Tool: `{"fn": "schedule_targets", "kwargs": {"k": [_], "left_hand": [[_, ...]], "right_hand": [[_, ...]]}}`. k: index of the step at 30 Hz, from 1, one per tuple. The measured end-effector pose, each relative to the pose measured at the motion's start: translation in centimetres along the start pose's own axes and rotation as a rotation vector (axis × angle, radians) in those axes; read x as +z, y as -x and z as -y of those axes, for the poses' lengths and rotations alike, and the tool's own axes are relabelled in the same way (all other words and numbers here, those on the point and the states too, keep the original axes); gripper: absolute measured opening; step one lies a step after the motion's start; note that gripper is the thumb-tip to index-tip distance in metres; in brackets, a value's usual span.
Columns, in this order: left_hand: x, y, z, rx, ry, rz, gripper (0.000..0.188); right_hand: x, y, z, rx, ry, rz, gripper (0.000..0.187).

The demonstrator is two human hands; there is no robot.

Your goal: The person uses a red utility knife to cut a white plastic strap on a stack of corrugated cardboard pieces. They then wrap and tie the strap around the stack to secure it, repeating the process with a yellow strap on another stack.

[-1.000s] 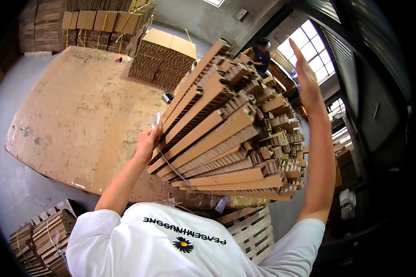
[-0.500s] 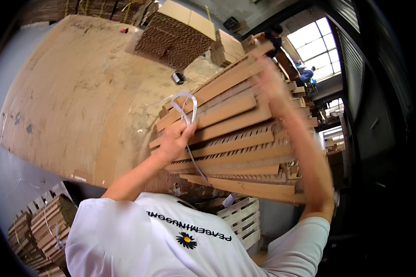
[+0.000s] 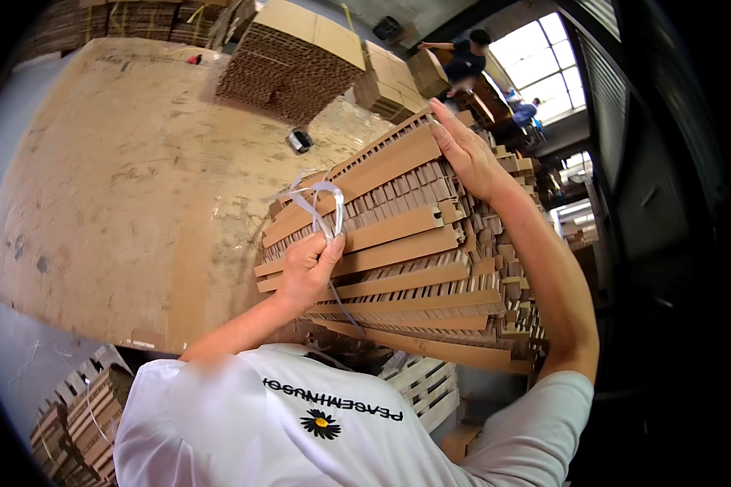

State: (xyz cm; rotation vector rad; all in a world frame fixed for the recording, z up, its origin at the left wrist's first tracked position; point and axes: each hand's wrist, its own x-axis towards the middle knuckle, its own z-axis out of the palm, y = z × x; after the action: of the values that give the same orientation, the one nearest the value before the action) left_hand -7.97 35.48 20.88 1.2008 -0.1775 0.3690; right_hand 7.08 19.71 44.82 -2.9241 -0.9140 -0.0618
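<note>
A bundle of slotted brown cardboard partition strips (image 3: 406, 230) lies at the table's right side, its strips uneven at the right end. Looped about its left part is a pale plastic strap (image 3: 339, 203), which runs down across the strips to the near side. My left hand (image 3: 307, 270) is closed on the strap in a fist, beside the bundle. At the far right corner, my right hand (image 3: 471, 158) rests with fingers stretched out against the strip ends, gripping nothing.
The worn wooden table (image 3: 114, 195) spreads to the left. A cardboard stack (image 3: 288, 69) and a small dark roll-like object (image 3: 299, 140) sit at its far side. Below are a pale slatted pallet (image 3: 426, 390) and bundled cardboard (image 3: 93, 414). A co-worker (image 3: 467, 61) stands beyond.
My right hand, blurred by motion before, now rests at the far end of the bundle. The far strips sit differently, showing more slotted edges. My left hand keeps its hold on the strap.
</note>
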Motion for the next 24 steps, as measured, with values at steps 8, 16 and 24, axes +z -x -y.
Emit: {"fn": "schedule_targets", "kwargs": {"k": [8, 16, 24], "left_hand": [[-1.4, 0.2, 1.9, -0.281, 0.029, 0.004, 0.036], [0.0, -0.2, 1.4, -0.297, 0.198, -0.217, 0.036], [-0.6, -0.4, 1.5, -0.148, 0.156, -0.391, 0.036]], "right_hand": [[-8.7, 7.5, -7.2, 0.239, -0.402, -0.184, 0.07], [-8.0, 7.6, -11.7, 0.056, -0.186, -0.296, 0.084], [-1.7, 6.2, -11.4, 0.386, -0.168, -0.034, 0.119]]}}
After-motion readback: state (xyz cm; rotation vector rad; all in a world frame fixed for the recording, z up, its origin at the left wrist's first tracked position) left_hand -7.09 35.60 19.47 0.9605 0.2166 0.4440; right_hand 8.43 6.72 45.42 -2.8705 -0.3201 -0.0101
